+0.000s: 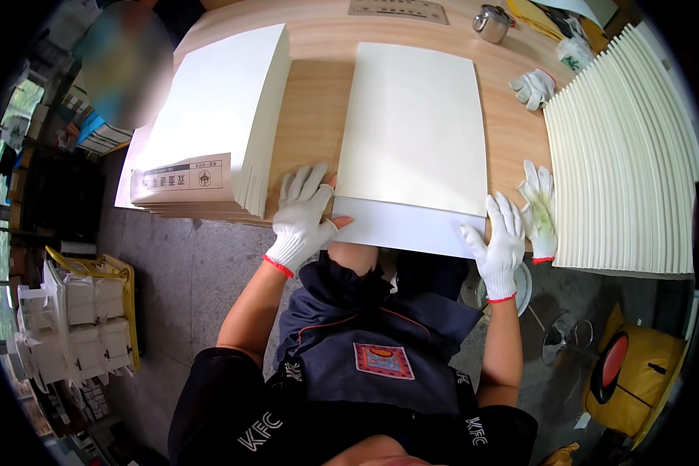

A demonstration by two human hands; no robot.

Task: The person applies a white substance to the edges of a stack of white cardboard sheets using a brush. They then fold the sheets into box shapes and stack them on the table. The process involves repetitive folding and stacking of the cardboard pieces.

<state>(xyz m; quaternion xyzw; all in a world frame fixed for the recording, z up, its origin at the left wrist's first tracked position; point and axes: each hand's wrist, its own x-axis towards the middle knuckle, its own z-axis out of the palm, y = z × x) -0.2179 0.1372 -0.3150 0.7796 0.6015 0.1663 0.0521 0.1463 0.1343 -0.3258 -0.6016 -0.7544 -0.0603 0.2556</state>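
Note:
A cream paper sheet (412, 128) lies lengthwise on the table before me, and a bluish-white sheet (408, 227) shows from under its near end. My left hand (301, 213), in a white knit glove with bare thumb and forefinger tips, rests at the near left corner with its fingers spread. The thumb touches the bluish-white sheet. At the near right corner my gloved right hand (499, 242) lies with fingers stretched along the edge and its thumb over the bluish-white sheet. Neither hand is closed around the paper.
A thick paper stack (217, 101) with a brown printed wrapper stands left. Many folded cream bundles (621, 171) line the right side. Loose gloves, one crumpled (533, 88) and one stained (537, 210), lie beside them. A metal cup (492, 25) stands at the back; a blurred person (128, 66) is far left.

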